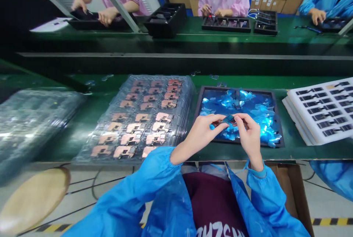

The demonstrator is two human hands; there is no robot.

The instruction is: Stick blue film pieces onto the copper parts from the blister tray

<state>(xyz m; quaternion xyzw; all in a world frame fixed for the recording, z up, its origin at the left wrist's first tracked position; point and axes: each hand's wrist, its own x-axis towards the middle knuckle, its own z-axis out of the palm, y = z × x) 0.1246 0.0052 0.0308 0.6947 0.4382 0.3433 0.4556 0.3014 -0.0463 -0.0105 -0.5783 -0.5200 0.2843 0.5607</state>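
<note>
The left hand [203, 129] and right hand [250, 132] pinch a small dark part [228, 119] between them, above the black tray [199, 101] of blue film pieces [266, 121]. Fine two-handed handling appears under way; the next move calls for a light, steady pinch.

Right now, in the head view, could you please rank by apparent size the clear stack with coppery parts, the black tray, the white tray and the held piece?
1. Clear stack
2. Black tray and white tray: order unsure, since the picture's edge cuts off the latter
3. Held piece
</note>
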